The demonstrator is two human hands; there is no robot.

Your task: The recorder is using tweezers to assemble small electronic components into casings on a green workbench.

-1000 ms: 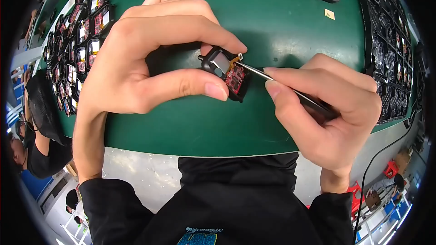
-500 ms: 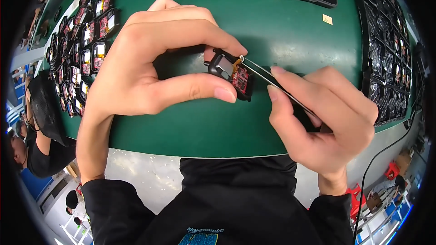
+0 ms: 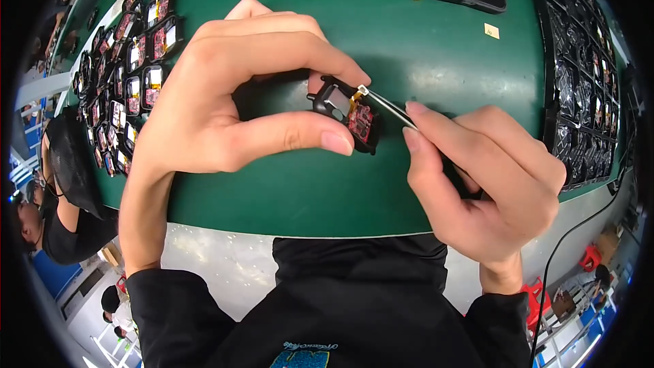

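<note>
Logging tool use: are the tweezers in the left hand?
No, the right hand holds the tweezers, while the left hand holds the black device with the red board.

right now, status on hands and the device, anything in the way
Left hand holding small black device, red board showing. Right hand holding tweezers, tips at ribbon's white end. Left thumb hides part of the device.

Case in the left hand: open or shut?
Open. The small black case in the left hand has its red circuit board and silver block showing, with no cover over them.
</note>
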